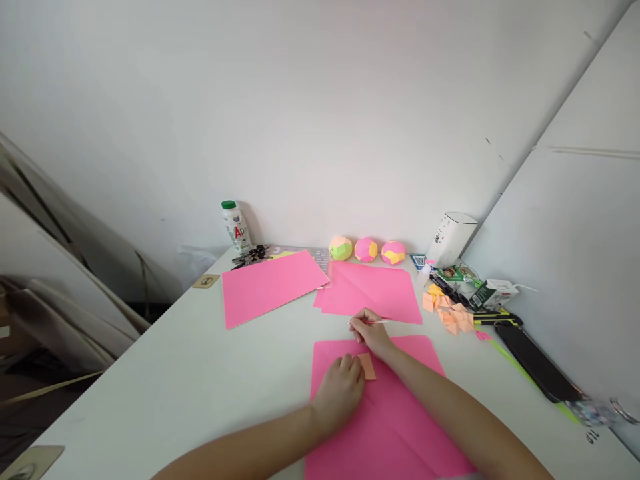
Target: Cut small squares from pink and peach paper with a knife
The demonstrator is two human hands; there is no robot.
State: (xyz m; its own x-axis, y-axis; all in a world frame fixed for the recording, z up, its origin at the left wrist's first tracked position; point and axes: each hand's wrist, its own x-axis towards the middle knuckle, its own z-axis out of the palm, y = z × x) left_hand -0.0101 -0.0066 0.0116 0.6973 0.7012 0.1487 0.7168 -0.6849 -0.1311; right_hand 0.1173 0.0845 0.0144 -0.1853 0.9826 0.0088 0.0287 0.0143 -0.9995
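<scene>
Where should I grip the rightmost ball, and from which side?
I'd cup the rightmost ball over its top and outer right side, coming from front-right: it's roundish, with the middle ball close on its left and the wall behind.

The broad left part of the table (190, 380) lets a hand pass beside the left hand (340, 392). A strip between the far pink sheets (373, 290) and the near pink sheet (380, 427) is crossed by the right hand (369, 329) and its thin stick (379, 322). Three paper balls (366, 250) line the wall (300, 133). Rightward, orange pieces (455, 317), a white container (451, 240) and a black case (535, 360) obstruct; gaps among the smaller clutter (460, 273) are hard to judge.
</scene>
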